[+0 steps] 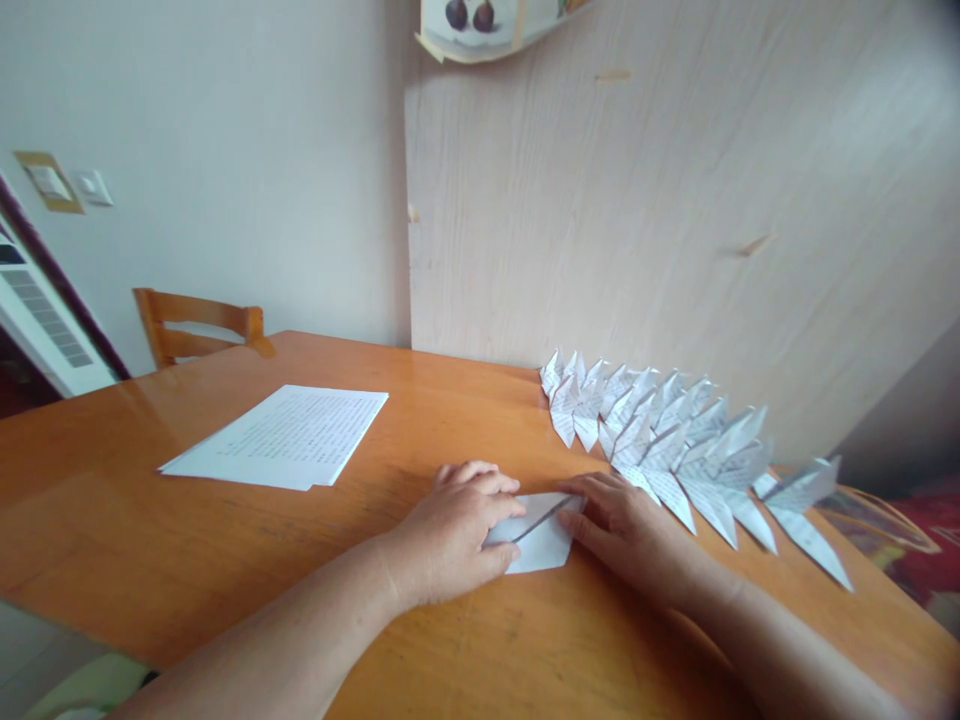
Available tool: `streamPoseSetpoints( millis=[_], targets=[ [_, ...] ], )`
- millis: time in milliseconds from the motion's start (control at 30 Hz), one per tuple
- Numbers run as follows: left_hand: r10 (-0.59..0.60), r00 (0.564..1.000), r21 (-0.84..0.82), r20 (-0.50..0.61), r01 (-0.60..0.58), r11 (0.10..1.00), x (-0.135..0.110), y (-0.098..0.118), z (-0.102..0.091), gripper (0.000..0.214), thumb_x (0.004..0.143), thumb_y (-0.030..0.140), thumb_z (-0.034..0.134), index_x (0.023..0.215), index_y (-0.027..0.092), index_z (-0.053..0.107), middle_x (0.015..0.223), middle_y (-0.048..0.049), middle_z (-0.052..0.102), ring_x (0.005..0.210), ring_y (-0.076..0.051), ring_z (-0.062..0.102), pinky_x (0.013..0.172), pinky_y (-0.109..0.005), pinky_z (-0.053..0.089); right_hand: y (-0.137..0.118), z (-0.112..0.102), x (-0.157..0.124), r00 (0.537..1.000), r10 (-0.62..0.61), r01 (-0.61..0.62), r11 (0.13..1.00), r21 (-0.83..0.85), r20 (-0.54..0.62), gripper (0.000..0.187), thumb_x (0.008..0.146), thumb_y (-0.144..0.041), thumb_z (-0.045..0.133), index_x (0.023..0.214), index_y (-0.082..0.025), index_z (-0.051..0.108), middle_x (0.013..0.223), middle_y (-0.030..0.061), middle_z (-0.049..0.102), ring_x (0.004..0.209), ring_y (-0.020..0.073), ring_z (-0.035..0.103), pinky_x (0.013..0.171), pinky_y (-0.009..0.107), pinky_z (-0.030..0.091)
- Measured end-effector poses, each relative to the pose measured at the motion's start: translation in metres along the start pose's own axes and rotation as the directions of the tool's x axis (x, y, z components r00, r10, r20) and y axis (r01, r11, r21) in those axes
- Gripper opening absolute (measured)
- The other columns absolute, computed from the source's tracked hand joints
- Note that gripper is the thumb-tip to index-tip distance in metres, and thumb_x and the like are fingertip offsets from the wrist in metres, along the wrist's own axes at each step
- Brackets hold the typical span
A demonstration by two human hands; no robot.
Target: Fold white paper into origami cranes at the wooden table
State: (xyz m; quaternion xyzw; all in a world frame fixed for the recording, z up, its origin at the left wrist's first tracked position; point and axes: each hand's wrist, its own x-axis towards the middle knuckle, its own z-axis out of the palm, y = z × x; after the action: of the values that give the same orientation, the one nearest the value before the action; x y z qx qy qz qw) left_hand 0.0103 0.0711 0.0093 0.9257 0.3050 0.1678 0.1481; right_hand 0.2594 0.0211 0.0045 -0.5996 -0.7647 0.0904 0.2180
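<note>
A small white folded sheet of paper point(541, 545) lies on the table in front of me, with a dark slanting line across it where two folded edges seem to meet. My left hand point(463, 530) grips its left side, thumb low on the paper and fingertips higher up. At the opposite end, the thumb and fingers of my right hand point(619, 525) hold the upper right corner. Part of the paper's edges is hidden under my fingers. Just beyond my right hand stand rows of folded paper pieces point(664, 440) with pointed, upright tips and writing on them.
A stack of written paper sheets point(289, 435) rests on the left of the wooden table point(225, 560). Behind it is a wooden chair point(202, 325). A pale board point(600, 220) leans at the table's far edge. One folded piece point(810, 530) sits near the right edge.
</note>
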Motion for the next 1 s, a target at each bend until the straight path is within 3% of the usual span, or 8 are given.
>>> streamPoseSetpoints(
  millis=[233,433,500,633,867,1000],
  targets=[
    [0.035,0.999,0.11,-0.023,-0.032,0.993,-0.002,-0.005,-0.009,0.03,0.084,0.016,0.062,0.106,0.033,0.074,0.134,0.0006,0.064,0.135,-0.032,0.042,0.107,-0.054,0.031,-0.014,-0.004,-0.008,1.0,0.004,-0.003,0.997,-0.075,0.019,0.026,0.094,-0.035,0.058,0.114,-0.025,0.069,0.106,0.0056,0.072,0.098,0.0255,0.064,0.088,0.038,0.045],
    [0.114,0.992,0.175,-0.047,-0.104,0.979,0.0,0.005,0.001,0.017,0.092,0.02,0.055,0.095,0.02,0.072,0.112,-0.0055,0.071,0.118,-0.026,0.057,0.109,-0.048,0.034,-0.019,-0.003,-0.008,1.0,-0.002,0.004,0.994,-0.111,0.02,0.021,0.093,-0.033,0.059,0.108,-0.024,0.07,0.101,0.0056,0.072,0.096,0.0257,0.064,0.087,0.039,0.044],
    [0.12,0.992,0.182,-0.04,-0.111,0.977,0.001,0.011,0.006,0.023,0.091,0.013,0.051,0.106,0.017,0.069,0.116,-0.0076,0.07,0.118,-0.024,0.059,0.113,-0.045,0.034,-0.019,-0.003,-0.006,1.0,-0.005,0.007,0.994,-0.112,0.022,0.019,0.092,-0.033,0.06,0.105,-0.024,0.07,0.1,0.0052,0.072,0.095,0.0256,0.063,0.086,0.038,0.044],
    [0.168,0.986,0.16,0.004,-0.166,0.973,0.001,0.017,0.016,0.05,0.084,0.002,0.049,0.131,0.014,0.056,0.142,-0.0107,0.057,0.137,-0.024,0.047,0.12,-0.042,0.029,-0.019,-0.002,-0.006,1.0,-0.016,0.018,0.992,-0.122,0.014,0.015,0.092,-0.033,0.058,0.097,-0.023,0.069,0.097,0.0054,0.071,0.094,0.0252,0.063,0.083,0.037,0.043],
    [0.144,0.988,0.074,0.052,-0.148,0.986,0.001,0.019,0.024,0.056,0.088,0.004,0.041,0.144,0.011,0.045,0.151,-0.0147,0.048,0.143,-0.024,0.041,0.119,-0.04,0.035,-0.021,-0.002,-0.007,1.0,-0.024,0.024,0.995,-0.096,0.002,0.014,0.092,-0.032,0.058,0.092,-0.023,0.069,0.094,0.0052,0.071,0.092,0.0244,0.063,0.082,0.036,0.042],
    [0.125,0.991,0.009,0.055,-0.126,0.992,-0.001,0.017,0.024,0.058,0.089,0.005,0.039,0.146,0.014,0.044,0.153,-0.012,0.045,0.145,-0.022,0.037,0.12,-0.039,0.035,-0.014,-0.008,-0.007,1.0,0.014,-0.013,0.999,0.031,-0.005,0.021,0.094,-0.038,0.056,0.099,-0.024,0.071,0.095,0.0052,0.071,0.09,0.0237,0.063,0.078,0.034,0.043]
  ],
)
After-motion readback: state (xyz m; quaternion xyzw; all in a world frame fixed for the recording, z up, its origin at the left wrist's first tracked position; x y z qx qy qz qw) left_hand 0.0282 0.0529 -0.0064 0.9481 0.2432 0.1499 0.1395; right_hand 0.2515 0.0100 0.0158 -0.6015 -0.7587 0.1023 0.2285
